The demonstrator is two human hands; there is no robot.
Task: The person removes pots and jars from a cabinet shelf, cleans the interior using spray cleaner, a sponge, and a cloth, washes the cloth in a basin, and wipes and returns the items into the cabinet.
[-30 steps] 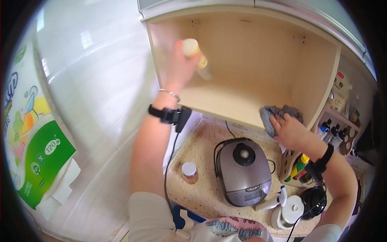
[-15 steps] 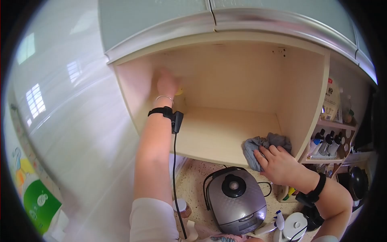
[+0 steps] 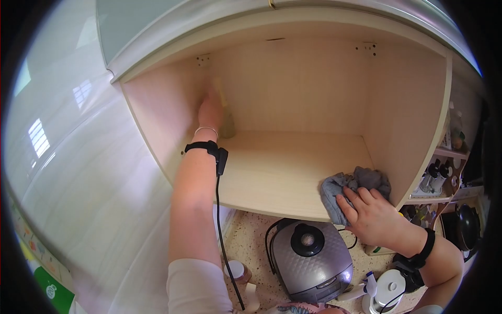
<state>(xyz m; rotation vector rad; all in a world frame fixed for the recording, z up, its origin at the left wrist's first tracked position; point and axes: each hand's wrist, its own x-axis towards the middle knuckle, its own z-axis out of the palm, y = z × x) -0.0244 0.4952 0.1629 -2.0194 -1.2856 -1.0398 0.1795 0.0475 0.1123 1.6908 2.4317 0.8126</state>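
Note:
My left hand is inside the left part of the wooden cabinet, near its back left corner. It is blurred, and its fingers wrap round a pale yellowish bottle-like object, whose outline is smeared. At the front right of the cabinet floor, my right hand rests on a crumpled grey cloth, with its fingers closed over the cloth's folds and the cabinet's front edge just below.
Below the cabinet a grey rice cooker stands on the speckled counter, beside a white-capped jar, a spray bottle and a white lidded container. Shelves with bottles are at the right. A cable hangs from my left wrist.
The view has moved closer to the cabinet. My left hand is slightly higher at the back left, and more of the pale object shows beside it. My right hand stays on the cloth.

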